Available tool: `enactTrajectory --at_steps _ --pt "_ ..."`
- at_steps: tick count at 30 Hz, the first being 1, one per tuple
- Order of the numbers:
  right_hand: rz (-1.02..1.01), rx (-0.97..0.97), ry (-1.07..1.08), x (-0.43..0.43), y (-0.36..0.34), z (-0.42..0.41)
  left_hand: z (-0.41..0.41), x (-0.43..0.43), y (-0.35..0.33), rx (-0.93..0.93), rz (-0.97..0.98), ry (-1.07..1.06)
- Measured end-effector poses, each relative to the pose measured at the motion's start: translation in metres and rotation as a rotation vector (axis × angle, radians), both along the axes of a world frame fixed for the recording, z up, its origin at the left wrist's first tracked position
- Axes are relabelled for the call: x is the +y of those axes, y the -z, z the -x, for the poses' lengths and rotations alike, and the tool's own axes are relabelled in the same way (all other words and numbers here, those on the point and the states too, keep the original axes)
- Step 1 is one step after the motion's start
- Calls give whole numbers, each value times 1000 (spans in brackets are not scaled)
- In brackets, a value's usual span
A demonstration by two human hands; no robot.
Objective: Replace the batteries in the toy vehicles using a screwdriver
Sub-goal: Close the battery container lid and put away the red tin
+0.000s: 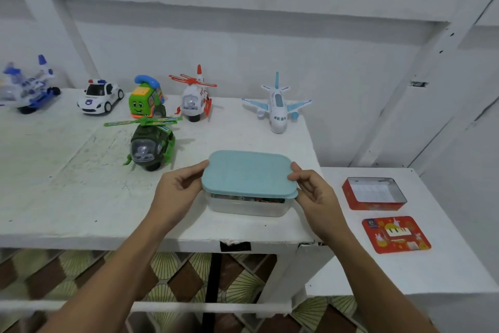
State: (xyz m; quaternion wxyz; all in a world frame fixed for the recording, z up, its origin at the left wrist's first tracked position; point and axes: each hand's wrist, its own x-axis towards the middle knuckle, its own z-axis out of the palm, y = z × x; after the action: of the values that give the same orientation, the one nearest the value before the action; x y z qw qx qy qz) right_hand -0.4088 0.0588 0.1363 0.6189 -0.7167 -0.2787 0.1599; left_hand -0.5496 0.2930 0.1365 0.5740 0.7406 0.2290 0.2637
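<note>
A clear plastic box (247,207) with a light blue lid (247,173) stands near the front of the white table (67,184). My left hand (176,189) pinches the lid's left edge and my right hand (313,192) pinches its right edge. The lid sits slightly raised on the box. Small items show dimly through the box wall. Toy vehicles stand behind: a green helicopter (149,145), a red and white helicopter (194,97), a green bus (145,97), a police car (100,96), a blue plane (27,89) and a white airliner (278,104). No screwdriver is in view.
A lower white side table (405,273) stands to the right. On it lie an open red tin (374,193) and its red lid (395,234). White walls close off the back and the right. Patterned floor shows below the table's front edge.
</note>
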Motion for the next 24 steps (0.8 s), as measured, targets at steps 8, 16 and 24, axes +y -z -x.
enactTrajectory --at_steps 8,16,24 --pt "-30 35 6 -1 9 6 5 -2 3 -35 122 29" --pt "-104 76 -2 -2 10 8 5 -7 5 -69 203 7" --pt "-165 121 47 -1 11 11 6 -8 8 -108 255 17"
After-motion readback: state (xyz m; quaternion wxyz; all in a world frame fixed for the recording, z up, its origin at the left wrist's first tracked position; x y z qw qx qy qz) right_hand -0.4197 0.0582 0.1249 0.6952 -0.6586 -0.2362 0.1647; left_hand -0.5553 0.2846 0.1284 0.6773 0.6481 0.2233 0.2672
